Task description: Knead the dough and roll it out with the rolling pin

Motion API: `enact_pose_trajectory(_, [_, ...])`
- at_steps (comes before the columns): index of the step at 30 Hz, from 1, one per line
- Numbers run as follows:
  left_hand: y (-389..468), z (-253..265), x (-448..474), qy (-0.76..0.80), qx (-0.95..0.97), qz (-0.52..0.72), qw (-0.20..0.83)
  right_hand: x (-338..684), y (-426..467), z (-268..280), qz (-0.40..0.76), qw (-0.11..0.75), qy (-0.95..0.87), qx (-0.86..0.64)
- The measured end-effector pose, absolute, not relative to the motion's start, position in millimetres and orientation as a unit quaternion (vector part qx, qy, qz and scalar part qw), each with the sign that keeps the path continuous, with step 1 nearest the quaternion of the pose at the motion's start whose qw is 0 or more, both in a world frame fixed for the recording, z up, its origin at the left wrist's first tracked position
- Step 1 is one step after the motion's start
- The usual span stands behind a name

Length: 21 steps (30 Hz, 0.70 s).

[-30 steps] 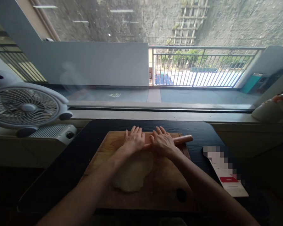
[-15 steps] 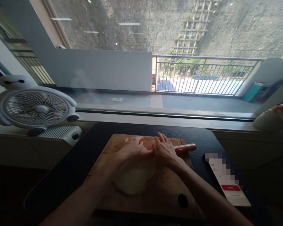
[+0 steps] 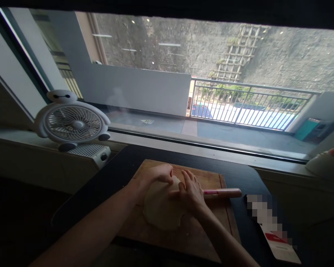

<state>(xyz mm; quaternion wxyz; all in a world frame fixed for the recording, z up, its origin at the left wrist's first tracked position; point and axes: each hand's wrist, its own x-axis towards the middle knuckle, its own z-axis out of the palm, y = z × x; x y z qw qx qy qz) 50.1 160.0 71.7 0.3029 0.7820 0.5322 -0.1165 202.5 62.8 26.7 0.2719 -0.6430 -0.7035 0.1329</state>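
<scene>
A flat sheet of dough (image 3: pixel 163 211) lies on a wooden cutting board (image 3: pixel 203 237). My left hand (image 3: pixel 163 174) is at the far edge of the dough, fingers curled in and closed on that edge; the fingertips are partly hidden. A wooden rolling pin (image 3: pixel 229 193) with a red label lies across the right part of the dough, its handle sticking out past the board's right side. Over the pin lies my right hand (image 3: pixel 192 191), palm down, fingers stretched out and slightly apart.
The board rests on a dark table (image 3: pixel 128 159). Beside it on the right lies a partly blurred flat item (image 3: pixel 284 248) with a red patch. A white fan (image 3: pixel 76 124) stands at left on a ledge by the window. A pale rounded object (image 3: pixel 323 165) is at the right sill.
My left hand has come off the rolling pin and closed at the dough's far edge. The pin and my right hand have come nearer over the dough. The view has shifted left.
</scene>
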Motion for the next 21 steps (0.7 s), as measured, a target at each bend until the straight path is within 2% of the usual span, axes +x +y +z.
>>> enact_pose_trajectory(5, [157,67,44,0.513,0.785,-0.094,0.336,189,81,33,0.027,0.222,-0.713,-0.665])
enact_pose_trajectory(8, [152,67,39,0.502,0.789,-0.068,0.349,183,103,40,0.008,0.195,-0.696,-0.691])
enact_pose_trajectory(14, [140,57,27,0.511,0.782,0.031,0.356,202,22,13,-0.031,0.191,-0.768,-0.611])
enact_pose_trajectory(17, [139,47,27,0.528,0.768,0.08,0.354,209,10,10,-0.02,0.169,-0.784,-0.598])
enact_pose_trajectory(21, [142,37,19,0.581,0.741,0.152,0.301,194,82,34,0.05,0.144,-0.735,-0.661])
